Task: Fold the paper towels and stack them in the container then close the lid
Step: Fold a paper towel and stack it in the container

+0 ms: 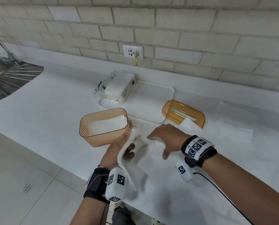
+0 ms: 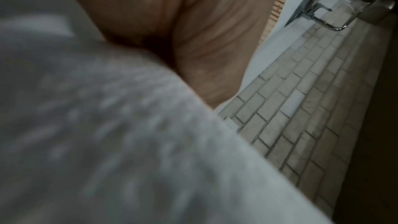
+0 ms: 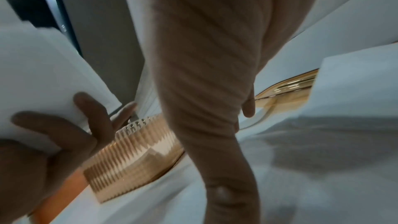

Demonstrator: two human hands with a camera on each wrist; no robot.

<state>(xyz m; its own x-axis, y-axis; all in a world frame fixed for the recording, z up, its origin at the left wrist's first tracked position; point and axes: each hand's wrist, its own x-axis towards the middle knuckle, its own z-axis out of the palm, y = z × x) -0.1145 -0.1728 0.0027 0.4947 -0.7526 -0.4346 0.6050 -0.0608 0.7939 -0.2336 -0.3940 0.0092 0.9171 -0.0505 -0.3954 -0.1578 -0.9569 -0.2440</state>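
steel sink (image 1: 8, 78), wall socket (image 1: 133, 51), white tray (image 1: 153, 101), brick wall (image 1: 168, 30)

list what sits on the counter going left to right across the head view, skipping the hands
sink → ribbed amber container → pack of paper towels → white tray → amber lid → loose paper towel sheet

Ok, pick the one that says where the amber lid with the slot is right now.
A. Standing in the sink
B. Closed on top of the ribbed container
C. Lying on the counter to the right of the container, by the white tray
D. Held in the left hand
C: the lid lies on the counter beside the white tray, apart from the open container, which already has folded towels inside.
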